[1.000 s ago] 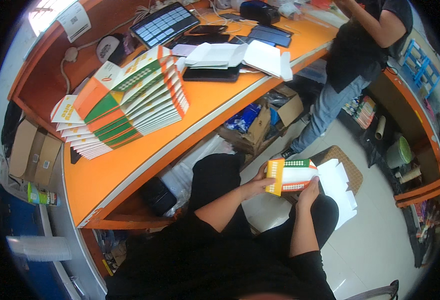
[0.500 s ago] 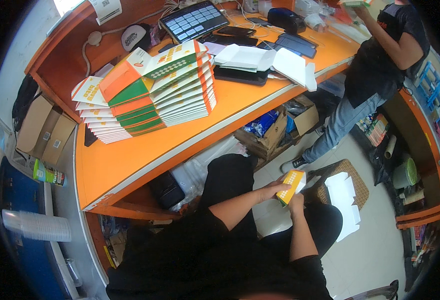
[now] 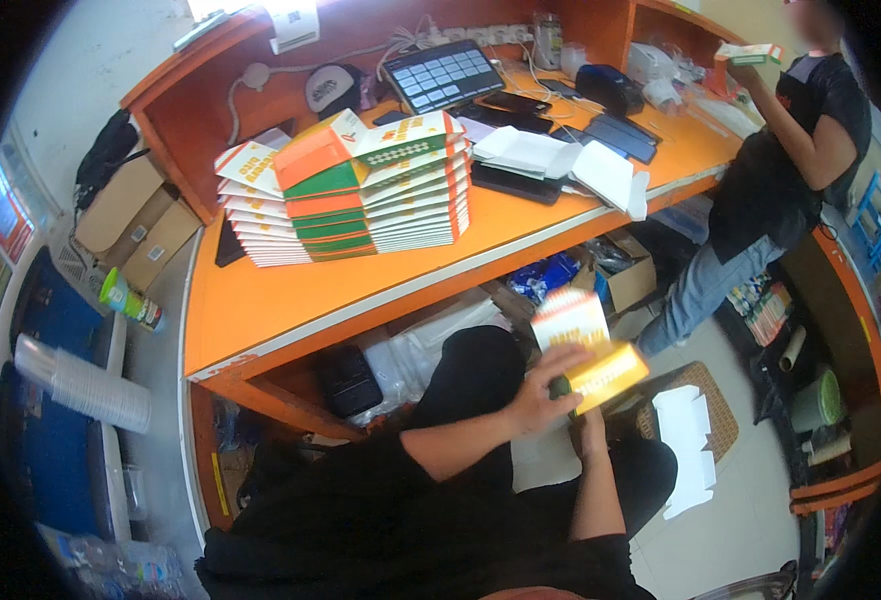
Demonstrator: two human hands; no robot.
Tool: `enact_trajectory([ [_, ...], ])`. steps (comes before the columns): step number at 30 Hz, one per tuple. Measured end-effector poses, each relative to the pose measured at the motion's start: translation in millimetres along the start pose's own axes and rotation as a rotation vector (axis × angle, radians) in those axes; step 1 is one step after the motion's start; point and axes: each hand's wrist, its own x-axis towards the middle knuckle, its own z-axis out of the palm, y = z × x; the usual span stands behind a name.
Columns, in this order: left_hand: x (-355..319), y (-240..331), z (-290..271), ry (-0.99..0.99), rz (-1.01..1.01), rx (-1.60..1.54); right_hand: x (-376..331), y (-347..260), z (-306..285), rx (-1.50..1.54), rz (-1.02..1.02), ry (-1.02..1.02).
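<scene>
I sit low beside an orange counter [image 3: 290,290]. Both hands hold a small cardboard box [image 3: 585,345] with a white, patterned flap up and an orange-yellow side facing right. My left hand [image 3: 540,395] grips it from the left with fingers spread over its front. My right hand [image 3: 590,430] is below it and mostly hidden behind the box. A stack of folded orange, green and white boxes [image 3: 375,190] stands on the counter above.
A standing person [image 3: 770,190] at the right end of the counter holds a small box up. A tablet [image 3: 442,75], phones and papers lie on the counter. Flat white carton blanks [image 3: 688,450] lie on the floor, an open brown box [image 3: 625,280] under the counter.
The box in my hands has been turned and lifted: first lying sideways, then edge-on, now with its white flap up. My view has shifted toward the counter.
</scene>
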Motion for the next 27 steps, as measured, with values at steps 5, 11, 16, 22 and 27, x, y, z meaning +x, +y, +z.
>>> enact_trajectory([
  [5, 49, 121, -136, 0.661, 0.718, 0.916, -12, -22, 1, -0.326, 0.002, 0.075],
  [11, 92, 220, -274, 1.061, 0.462, 1.231, -17, -30, -5, -0.308, 0.091, 0.2],
  [16, 116, 201, -320, 0.965, -0.001, 1.25, -15, -27, -10, -0.325, 0.102, 0.209],
  [22, 117, 179, -334, 0.855, -0.08, 1.196, -18, -26, -12, -0.405, 0.089, 0.251],
  [27, 112, 177, -318, 0.796, -0.141, 1.277, -18, -23, -12, -0.378, 0.094, 0.265],
])
